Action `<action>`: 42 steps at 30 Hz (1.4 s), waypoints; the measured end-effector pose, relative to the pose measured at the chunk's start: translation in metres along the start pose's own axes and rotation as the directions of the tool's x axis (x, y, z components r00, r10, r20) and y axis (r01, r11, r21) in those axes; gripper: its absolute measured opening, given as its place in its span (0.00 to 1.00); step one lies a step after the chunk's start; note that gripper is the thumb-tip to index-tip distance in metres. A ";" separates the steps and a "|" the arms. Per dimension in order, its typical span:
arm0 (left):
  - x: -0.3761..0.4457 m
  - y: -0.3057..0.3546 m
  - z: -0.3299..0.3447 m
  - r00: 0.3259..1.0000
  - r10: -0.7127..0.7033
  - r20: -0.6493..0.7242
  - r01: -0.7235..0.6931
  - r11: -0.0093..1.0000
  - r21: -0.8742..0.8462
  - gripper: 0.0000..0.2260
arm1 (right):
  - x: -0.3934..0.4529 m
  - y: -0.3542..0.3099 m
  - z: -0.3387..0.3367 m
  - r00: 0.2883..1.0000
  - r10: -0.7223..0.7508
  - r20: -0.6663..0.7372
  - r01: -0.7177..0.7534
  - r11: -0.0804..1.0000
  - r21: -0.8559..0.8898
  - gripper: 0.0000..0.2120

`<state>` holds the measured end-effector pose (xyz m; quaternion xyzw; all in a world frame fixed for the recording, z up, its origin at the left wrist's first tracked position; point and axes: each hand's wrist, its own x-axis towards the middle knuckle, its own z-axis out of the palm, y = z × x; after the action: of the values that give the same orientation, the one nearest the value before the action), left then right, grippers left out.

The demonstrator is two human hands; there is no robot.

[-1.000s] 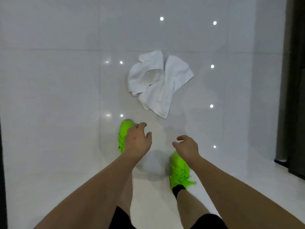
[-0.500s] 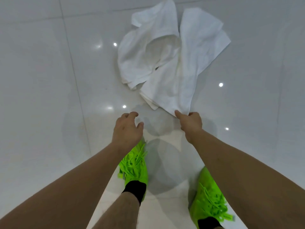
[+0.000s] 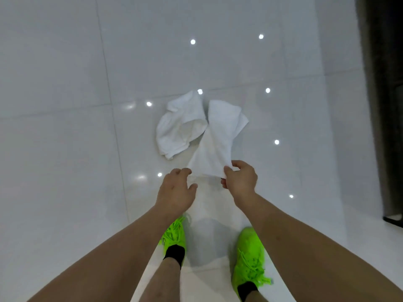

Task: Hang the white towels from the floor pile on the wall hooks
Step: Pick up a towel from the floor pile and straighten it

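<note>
Two white towels lie on the glossy white tiled floor ahead of my feet. The right towel [image 3: 218, 138] is lifted at its near end, where my right hand [image 3: 241, 182] pinches its corner between thumb and fingers. The left towel [image 3: 178, 129] stays crumpled on the floor. My left hand [image 3: 176, 190] hovers at the raised towel's near left corner with loosely curled fingers; whether its fingertips touch the cloth I cannot tell. No wall hooks are in view.
My two bright green shoes [image 3: 250, 258] stand on the tiles just below the hands. A dark curtain or door frame [image 3: 383, 105] runs down the right edge. Ceiling lights reflect as bright dots on the floor.
My right hand took hold of the right towel's near corner and raised it off the floor. The view pulled back and up, and my left hand moved toward the towel's other corner.
</note>
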<state>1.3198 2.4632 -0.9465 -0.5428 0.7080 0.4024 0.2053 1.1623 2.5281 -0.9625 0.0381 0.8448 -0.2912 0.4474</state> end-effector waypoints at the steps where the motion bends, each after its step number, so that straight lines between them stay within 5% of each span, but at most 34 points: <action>1: -0.011 0.016 -0.013 1.000 0.026 -0.012 -0.026 1.000 0.003 0.22 | -0.012 -0.018 -0.010 0.999 -0.033 0.006 0.033 0.999 -0.010 0.08; 7: -0.114 0.150 -0.131 0.981 0.139 -0.135 -0.145 0.989 -0.032 0.24 | -0.119 -0.161 -0.120 0.953 -0.277 0.125 0.287 0.955 -0.070 0.11; 13: -0.232 0.272 -0.242 0.910 0.267 -0.317 -0.291 0.956 -0.029 0.24 | -0.236 -0.271 -0.243 0.778 -0.577 0.250 0.626 0.677 -0.386 0.09; 19: -0.353 0.349 -0.321 0.829 0.382 -0.408 -0.378 0.921 0.095 0.26 | -0.359 -0.345 -0.348 0.653 -0.706 0.274 0.755 0.579 -0.307 0.09; 24: -0.439 0.395 -0.355 0.745 0.523 -0.414 -0.517 0.845 0.137 0.17 | -0.446 -0.360 -0.425 0.538 -0.807 0.243 0.835 0.471 -0.284 0.07; 32: -0.515 0.464 -0.350 0.595 0.621 -0.510 -0.669 0.735 0.113 0.06 | -0.521 -0.344 -0.524 0.482 -0.876 -0.007 0.845 0.467 -0.262 0.06; 39: -0.586 0.544 -0.316 0.464 0.641 -0.612 -0.725 0.672 0.153 0.08 | -0.538 -0.302 -0.621 0.429 -0.892 -0.141 0.898 0.438 -0.040 0.11; 42: -0.617 0.589 -0.287 0.390 0.624 -0.677 -0.758 0.635 0.149 0.06 | -0.538 -0.268 -0.676 0.424 -0.905 -0.021 0.892 0.414 0.180 0.16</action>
<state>1.0124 2.6593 -0.1238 -0.3192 0.8501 0.2879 -0.3042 0.9002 2.7669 -0.1307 -0.3951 0.6883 -0.5544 0.2504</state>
